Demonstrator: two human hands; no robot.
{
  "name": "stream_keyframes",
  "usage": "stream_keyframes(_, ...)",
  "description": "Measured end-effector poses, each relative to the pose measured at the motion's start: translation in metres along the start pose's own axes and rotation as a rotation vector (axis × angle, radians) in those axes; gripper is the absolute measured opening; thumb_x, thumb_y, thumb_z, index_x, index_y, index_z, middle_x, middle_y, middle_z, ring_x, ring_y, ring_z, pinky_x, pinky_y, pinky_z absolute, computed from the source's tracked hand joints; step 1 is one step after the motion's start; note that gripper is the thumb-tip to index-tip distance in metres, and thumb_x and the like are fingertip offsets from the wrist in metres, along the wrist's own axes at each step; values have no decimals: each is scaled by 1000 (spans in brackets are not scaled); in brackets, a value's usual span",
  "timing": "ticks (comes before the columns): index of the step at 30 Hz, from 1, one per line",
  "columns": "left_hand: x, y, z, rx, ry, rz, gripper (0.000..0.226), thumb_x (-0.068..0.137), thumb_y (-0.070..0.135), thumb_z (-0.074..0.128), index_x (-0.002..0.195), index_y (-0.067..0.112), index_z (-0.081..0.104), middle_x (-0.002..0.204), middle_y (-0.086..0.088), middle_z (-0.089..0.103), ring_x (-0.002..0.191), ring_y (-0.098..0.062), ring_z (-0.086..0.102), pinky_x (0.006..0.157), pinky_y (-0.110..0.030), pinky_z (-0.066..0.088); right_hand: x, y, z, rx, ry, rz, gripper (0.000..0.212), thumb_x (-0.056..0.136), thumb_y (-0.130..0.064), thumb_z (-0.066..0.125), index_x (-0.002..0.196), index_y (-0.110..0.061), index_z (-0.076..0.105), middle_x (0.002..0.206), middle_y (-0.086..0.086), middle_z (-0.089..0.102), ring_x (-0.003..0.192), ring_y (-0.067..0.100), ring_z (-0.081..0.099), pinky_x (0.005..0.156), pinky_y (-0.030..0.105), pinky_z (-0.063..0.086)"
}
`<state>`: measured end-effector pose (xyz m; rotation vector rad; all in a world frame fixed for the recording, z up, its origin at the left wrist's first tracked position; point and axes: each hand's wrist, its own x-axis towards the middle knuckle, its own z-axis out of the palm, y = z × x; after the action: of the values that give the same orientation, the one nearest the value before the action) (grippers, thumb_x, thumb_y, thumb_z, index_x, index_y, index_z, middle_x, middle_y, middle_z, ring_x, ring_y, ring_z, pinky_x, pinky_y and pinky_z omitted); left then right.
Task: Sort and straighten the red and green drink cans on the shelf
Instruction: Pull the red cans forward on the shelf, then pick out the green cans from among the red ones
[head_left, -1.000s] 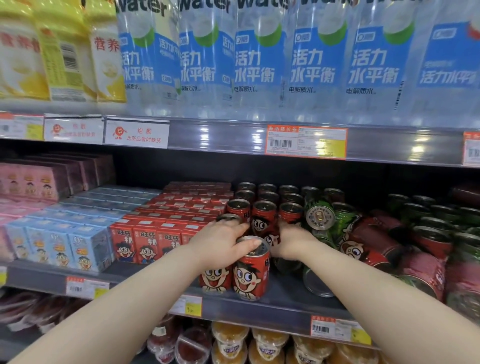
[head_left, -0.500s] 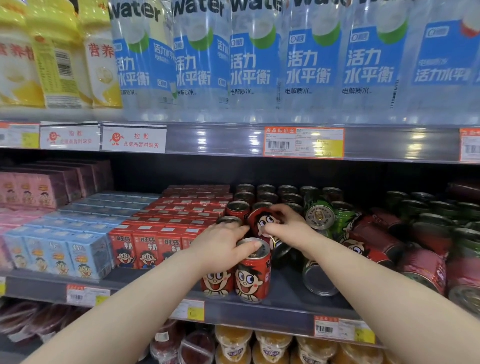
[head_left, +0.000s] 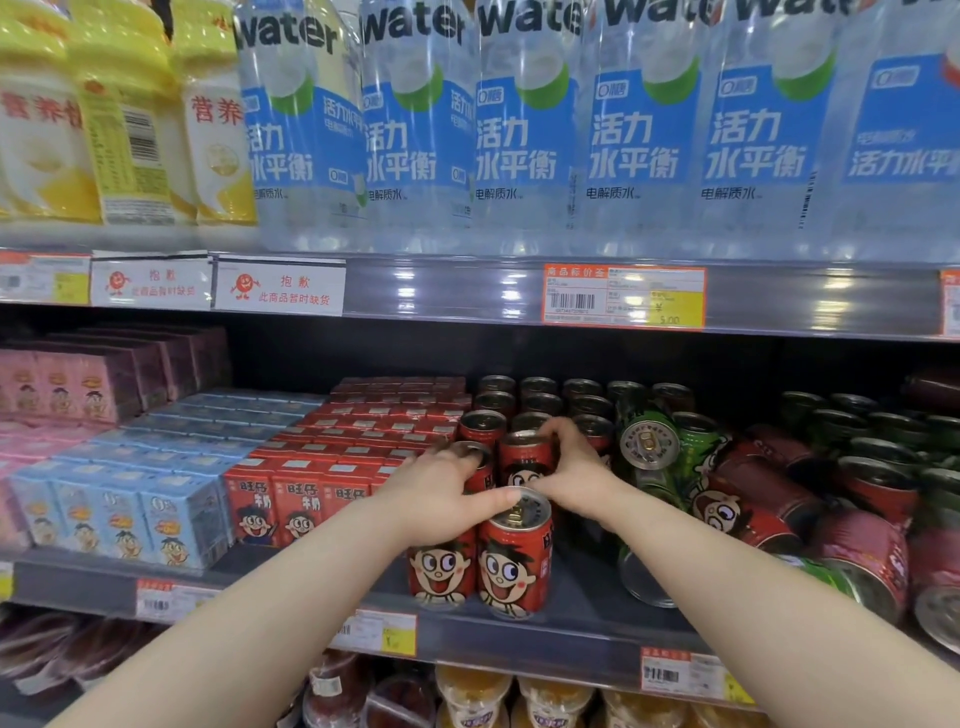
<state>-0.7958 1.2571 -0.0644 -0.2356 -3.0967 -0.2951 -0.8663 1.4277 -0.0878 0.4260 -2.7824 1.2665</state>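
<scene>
The right hand (head_left: 571, 480) grips an upright red can (head_left: 523, 460) by its top, probably to seat it in the second row. The left hand (head_left: 441, 493) lies loosely across the front red cans (head_left: 514, 561), holding nothing and apparently steadying them. A toppled green can (head_left: 649, 441) lies just right.

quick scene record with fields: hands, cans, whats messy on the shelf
left hand: rests on front red cans, thumb on one lid
right hand: holds upright red can behind them
green cans: tipped, right of the hands
fallen red cans: lying on sides, far right
shelf: sorting unfinished
</scene>
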Motion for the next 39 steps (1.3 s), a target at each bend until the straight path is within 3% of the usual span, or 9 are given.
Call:
stream_keyframes(3,1,1,0,12,4,8,82,82,72,29,147,23,23,156,-3,21,143,-24,17,117,-41,17,0,2,0,-226,-34,-34,59,71,-33,77,114,-27,37,125,0,49,104,18,53,85,29,44)
stream_keyframes(7,3,-1,2,27,15,9,81,82,72,28,147,23,25,156,-3,22,143,-24,18,116,-41,18,2,-4,4,-214,-60,-21,81,71,-31,78,136,-27,29,140,4,37,120,24,50,97,33,43)
stream_keyframes(13,4,-1,3,23,18,-3,79,83,71,29,146,23,27,154,-4,25,142,-24,21,116,-42,21,-1,-7,-5,-283,-128,-64,75,76,-34,73,139,-26,33,143,6,32,127,24,43,102,29,37)
stream_keyframes(20,7,9,-5,-54,62,-44,76,80,74,32,137,25,43,144,-5,43,130,-24,40,107,-41,35,-4,-4,-74,-517,155,-158,38,87,-20,59,123,-28,55,135,2,48,121,24,49,99,29,41)
stream_keyframes(24,11,32,-7,-109,133,34,66,83,67,39,131,23,49,138,-4,48,127,-22,44,105,-38,38,-4,15,-112,-792,71,-131,64,84,-7,53,141,-34,37,151,-4,29,134,30,32,109,35,32)
stream_keyframes(27,13,51,-5,-54,155,93,65,84,65,42,134,24,47,140,-2,46,129,-22,41,108,-38,33,-3,29,-122,-855,-126,-148,80,85,-1,50,146,-42,18,159,-11,10,142,28,22,112,34,30)
stream_keyframes(31,15,62,1,-44,150,93,64,84,65,42,136,28,42,142,-1,42,132,-22,36,111,-41,28,-6,35,-119,-978,-204,-174,94,82,9,44,147,-44,3,159,-11,-6,140,25,31,100,30,43)
stream_keyframes(35,11,62,4,-47,142,51,63,85,62,43,137,27,42,141,-3,43,132,-23,37,112,-40,27,-6,43,-112,-1080,-38,-274,73,90,-5,45,148,-35,13,159,-3,13,128,31,47,94,35,46)
stream_keyframes(39,10,66,6,-46,152,30,60,85,59,47,135,26,45,136,-5,48,127,-25,42,108,-37,31,-6,45,-119,-690,98,-105,72,79,-35,65,142,-32,30,138,2,51,120,26,54,91,29,45)
